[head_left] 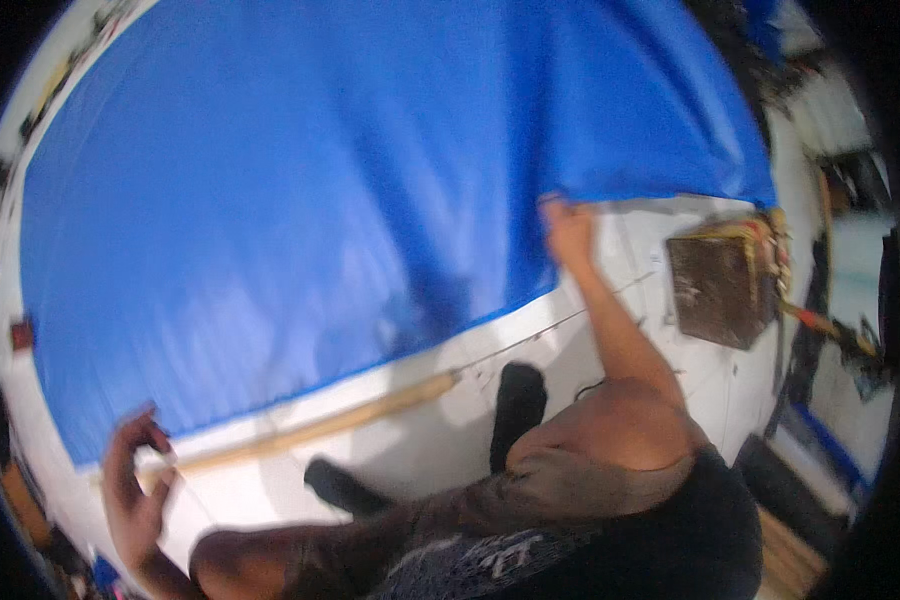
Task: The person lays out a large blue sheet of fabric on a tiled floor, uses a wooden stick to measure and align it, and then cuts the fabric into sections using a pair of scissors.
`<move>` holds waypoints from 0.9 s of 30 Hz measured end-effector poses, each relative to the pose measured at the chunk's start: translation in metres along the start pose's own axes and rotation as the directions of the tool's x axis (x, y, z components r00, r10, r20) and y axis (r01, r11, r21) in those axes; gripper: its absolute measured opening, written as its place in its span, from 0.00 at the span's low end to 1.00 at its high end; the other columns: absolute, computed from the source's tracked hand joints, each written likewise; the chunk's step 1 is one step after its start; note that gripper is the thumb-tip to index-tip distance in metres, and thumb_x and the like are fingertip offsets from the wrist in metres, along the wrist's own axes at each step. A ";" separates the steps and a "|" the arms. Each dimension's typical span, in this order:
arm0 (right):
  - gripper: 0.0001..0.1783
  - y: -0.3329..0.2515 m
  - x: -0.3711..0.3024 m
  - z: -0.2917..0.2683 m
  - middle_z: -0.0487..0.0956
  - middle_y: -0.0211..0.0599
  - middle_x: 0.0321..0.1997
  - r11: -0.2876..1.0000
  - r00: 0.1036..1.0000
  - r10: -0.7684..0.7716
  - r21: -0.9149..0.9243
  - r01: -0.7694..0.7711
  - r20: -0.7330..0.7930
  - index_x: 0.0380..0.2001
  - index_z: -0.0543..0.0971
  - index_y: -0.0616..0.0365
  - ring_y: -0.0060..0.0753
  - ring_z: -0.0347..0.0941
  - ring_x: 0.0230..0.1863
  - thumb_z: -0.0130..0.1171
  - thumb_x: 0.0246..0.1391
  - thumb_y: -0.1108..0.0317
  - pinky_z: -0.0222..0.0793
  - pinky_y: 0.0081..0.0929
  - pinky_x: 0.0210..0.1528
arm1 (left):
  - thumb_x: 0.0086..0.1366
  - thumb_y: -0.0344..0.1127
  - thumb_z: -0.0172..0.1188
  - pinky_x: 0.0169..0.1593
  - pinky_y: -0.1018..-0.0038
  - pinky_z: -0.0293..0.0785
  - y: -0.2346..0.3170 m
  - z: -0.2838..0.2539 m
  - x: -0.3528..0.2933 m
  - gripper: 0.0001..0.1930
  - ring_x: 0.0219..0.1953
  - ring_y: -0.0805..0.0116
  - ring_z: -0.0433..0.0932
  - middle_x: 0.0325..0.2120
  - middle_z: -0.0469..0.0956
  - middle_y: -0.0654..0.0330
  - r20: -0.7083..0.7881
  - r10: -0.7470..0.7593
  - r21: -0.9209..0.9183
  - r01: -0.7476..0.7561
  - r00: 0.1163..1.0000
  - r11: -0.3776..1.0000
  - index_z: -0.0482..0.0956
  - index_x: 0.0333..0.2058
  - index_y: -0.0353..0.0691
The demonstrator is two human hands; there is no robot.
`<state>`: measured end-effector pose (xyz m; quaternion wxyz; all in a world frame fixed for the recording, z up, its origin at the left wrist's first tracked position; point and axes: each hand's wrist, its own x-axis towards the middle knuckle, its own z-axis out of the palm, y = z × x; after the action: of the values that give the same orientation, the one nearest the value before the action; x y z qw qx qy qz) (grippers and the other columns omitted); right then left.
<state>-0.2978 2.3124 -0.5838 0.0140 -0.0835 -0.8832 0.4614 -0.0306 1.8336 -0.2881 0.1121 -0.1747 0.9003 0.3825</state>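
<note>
A large blue plastic sheet spreads over the white floor, with folds running through its middle and right part. My right hand grips the sheet's near edge, its fingers closed on the bunched blue material and pulling it up slightly. At the lower left, my left hand hangs beside the sheet's near left corner. Its fingers are curved and apart, with nothing seen between them. A long, thin, pale wooden strip lies along the near edge, its left end close to my left hand.
A brown box-like block stands on the tiled floor to the right, near the sheet's right corner. My dark-covered feet are just short of the strip. Mixed items, a blue-edged panel among them, line the right side. A small reddish block sits at the left edge.
</note>
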 end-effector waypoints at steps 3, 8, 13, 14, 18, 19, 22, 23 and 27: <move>0.20 0.056 0.028 -0.054 0.79 0.42 0.41 0.973 0.927 -0.071 0.178 0.145 -0.367 0.45 0.74 0.64 0.38 0.73 0.40 0.63 0.53 0.62 0.69 0.35 0.47 | 0.66 0.45 0.57 0.48 0.74 0.65 -0.043 -0.026 -0.011 0.28 0.40 0.72 0.69 0.34 0.70 0.62 -0.266 -0.007 -0.061 -0.009 0.964 0.998 0.69 0.58 0.33; 0.30 0.115 0.037 -0.115 0.77 0.41 0.44 0.884 0.898 0.372 0.385 -0.264 -0.237 0.54 0.69 0.61 0.31 0.74 0.38 0.64 0.54 0.55 0.71 0.28 0.39 | 0.67 0.43 0.58 0.51 0.72 0.70 -0.196 0.017 0.006 0.23 0.44 0.67 0.74 0.44 0.76 0.57 -0.218 -0.271 -0.239 0.218 0.938 0.946 0.73 0.55 0.36; 0.26 0.070 -0.030 -0.066 0.79 0.32 0.35 0.900 0.901 0.418 0.080 -0.428 0.112 0.48 0.74 0.56 0.26 0.76 0.30 0.65 0.53 0.50 0.73 0.24 0.27 | 0.63 0.50 0.62 0.60 0.58 0.65 -0.335 0.148 -0.012 0.32 0.60 0.47 0.65 0.60 0.62 0.38 -0.405 -0.211 0.287 0.343 0.890 0.894 0.67 0.60 0.38; 0.26 0.073 -0.038 -0.071 0.79 0.33 0.37 0.908 0.897 0.414 -0.005 -0.418 0.158 0.47 0.75 0.57 0.27 0.77 0.30 0.66 0.53 0.50 0.73 0.24 0.25 | 0.62 0.52 0.63 0.63 0.56 0.61 -0.320 0.173 -0.003 0.35 0.62 0.41 0.61 0.61 0.59 0.35 -0.405 -0.179 0.275 0.306 0.896 0.911 0.66 0.62 0.39; 0.21 0.095 -0.029 -0.071 0.79 0.32 0.29 0.939 0.925 0.340 -0.118 -0.324 0.170 0.40 0.78 0.58 0.24 0.73 0.20 0.66 0.53 0.52 0.69 0.24 0.20 | 0.61 0.55 0.62 0.67 0.51 0.51 -0.307 0.201 0.005 0.39 0.66 0.34 0.53 0.64 0.52 0.33 -0.437 -0.142 0.313 0.299 0.888 0.901 0.61 0.65 0.43; 0.20 0.096 -0.025 -0.072 0.79 0.32 0.28 0.944 0.933 0.318 -0.146 -0.296 0.169 0.39 0.78 0.58 0.24 0.72 0.19 0.66 0.53 0.53 0.68 0.24 0.20 | 0.61 0.55 0.62 0.68 0.50 0.49 -0.305 0.203 0.005 0.39 0.66 0.34 0.52 0.65 0.52 0.33 -0.448 -0.160 0.316 0.324 0.879 0.892 0.61 0.65 0.43; 0.17 0.120 -0.019 -0.068 0.79 0.33 0.26 0.940 0.933 0.337 -0.095 -0.327 0.124 0.35 0.79 0.59 0.25 0.71 0.17 0.62 0.56 0.54 0.65 0.27 0.19 | 0.60 0.56 0.62 0.68 0.48 0.48 -0.305 0.203 0.004 0.41 0.67 0.33 0.51 0.65 0.52 0.33 -0.439 -0.185 0.277 0.329 0.879 0.903 0.59 0.65 0.42; 0.17 0.129 -0.016 -0.067 0.78 0.33 0.25 0.936 0.932 0.347 -0.103 -0.337 0.103 0.34 0.79 0.59 0.25 0.70 0.17 0.60 0.56 0.54 0.64 0.28 0.19 | 0.60 0.56 0.62 0.68 0.47 0.48 -0.305 0.202 0.005 0.41 0.67 0.33 0.51 0.65 0.52 0.33 -0.440 -0.189 0.279 0.333 0.878 0.901 0.59 0.66 0.42; 0.18 0.141 -0.016 -0.071 0.76 0.35 0.20 0.933 0.955 0.286 -0.250 -0.260 0.074 0.31 0.78 0.59 0.26 0.70 0.16 0.54 0.58 0.54 0.66 0.30 0.20 | 0.59 0.55 0.62 0.66 0.44 0.48 -0.304 0.199 -0.003 0.42 0.66 0.32 0.52 0.64 0.52 0.31 -0.434 -0.153 0.376 0.333 0.888 0.865 0.58 0.66 0.41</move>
<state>-0.2557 2.4464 -0.6572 -0.1085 -0.1814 -0.9111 0.3538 0.1079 1.7822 -0.6202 0.0154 -0.3315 0.9370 0.1089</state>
